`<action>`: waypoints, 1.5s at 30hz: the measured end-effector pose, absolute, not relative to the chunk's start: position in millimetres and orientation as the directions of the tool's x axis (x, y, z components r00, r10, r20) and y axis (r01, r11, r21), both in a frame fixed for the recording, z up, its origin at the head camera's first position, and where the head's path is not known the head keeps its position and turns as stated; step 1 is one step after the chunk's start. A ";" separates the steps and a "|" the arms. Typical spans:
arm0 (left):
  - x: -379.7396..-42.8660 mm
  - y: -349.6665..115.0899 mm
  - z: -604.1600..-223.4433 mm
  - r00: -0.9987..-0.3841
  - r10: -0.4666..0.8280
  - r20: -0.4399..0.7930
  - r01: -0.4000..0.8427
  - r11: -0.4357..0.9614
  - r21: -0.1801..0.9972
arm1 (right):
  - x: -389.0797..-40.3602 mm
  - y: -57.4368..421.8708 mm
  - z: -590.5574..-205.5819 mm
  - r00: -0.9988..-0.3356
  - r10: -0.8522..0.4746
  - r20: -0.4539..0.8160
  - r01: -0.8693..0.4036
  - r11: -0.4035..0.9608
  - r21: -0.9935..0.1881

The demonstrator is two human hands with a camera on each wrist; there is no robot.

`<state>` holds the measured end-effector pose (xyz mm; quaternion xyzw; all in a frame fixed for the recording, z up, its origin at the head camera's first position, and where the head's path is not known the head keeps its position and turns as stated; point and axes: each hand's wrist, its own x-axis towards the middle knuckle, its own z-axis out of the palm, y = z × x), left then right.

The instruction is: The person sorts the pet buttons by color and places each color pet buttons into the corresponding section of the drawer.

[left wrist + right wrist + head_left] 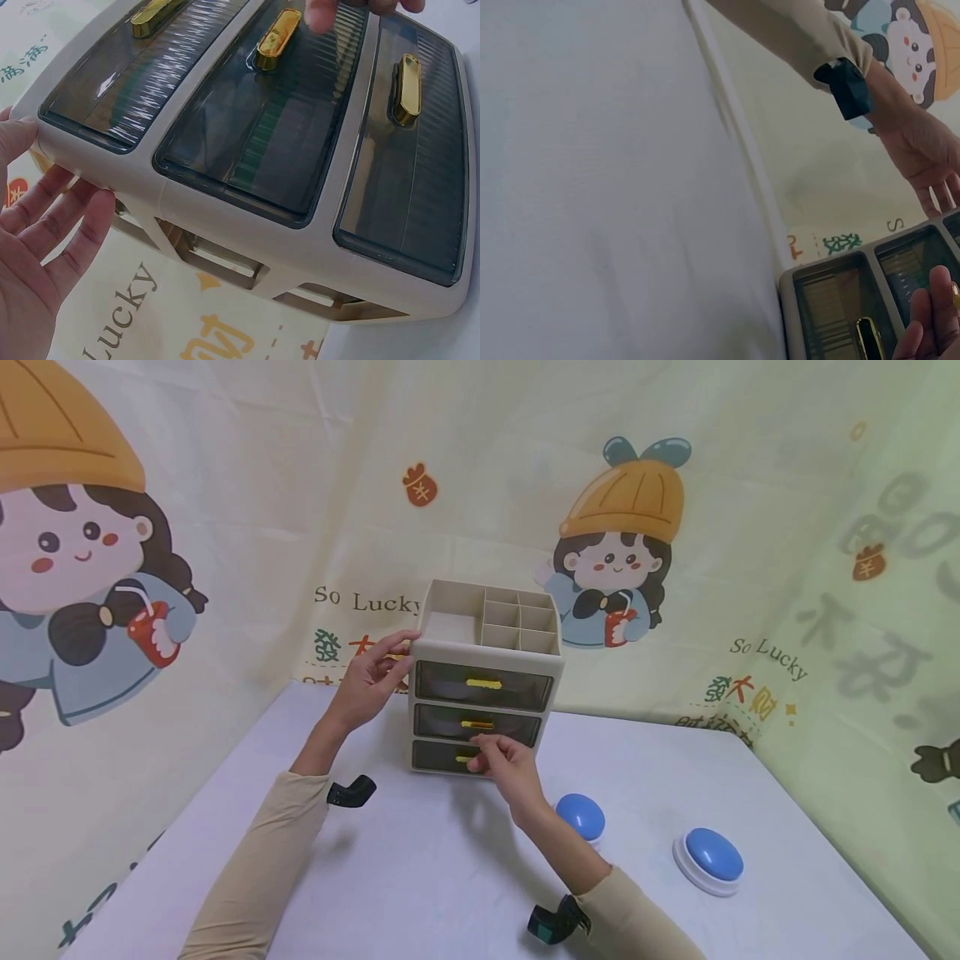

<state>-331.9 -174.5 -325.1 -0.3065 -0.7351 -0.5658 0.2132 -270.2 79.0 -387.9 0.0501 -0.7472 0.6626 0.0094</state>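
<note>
Blue push button point(712, 855) sat near table's point(420, 877) R edge, 2nd button point(580, 812) farther in. R hand point(510, 768) was at lower drawers point(435, 721), fingers loosely bent near mid. gold handle point(477, 724); contact: can't tell. Beige 3-drawer organizer point(480, 652) stood near far edge, approx. centered; L hand point(366, 681), fingers spread, braced its upper L side. Prob. light, stiff plastic, slick-faced; handle looked best pinched, body steadied by sides. Cartoon-print backdrop point(487, 527) behind.
</note>
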 end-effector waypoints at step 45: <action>-333.3 -175.3 -323.8 -0.722 0.216 0.657 0.691 0.169 0.703 | -278.8 87.9 -424.8 -0.986 -0.114 -0.126 0.125 0.012 -0.992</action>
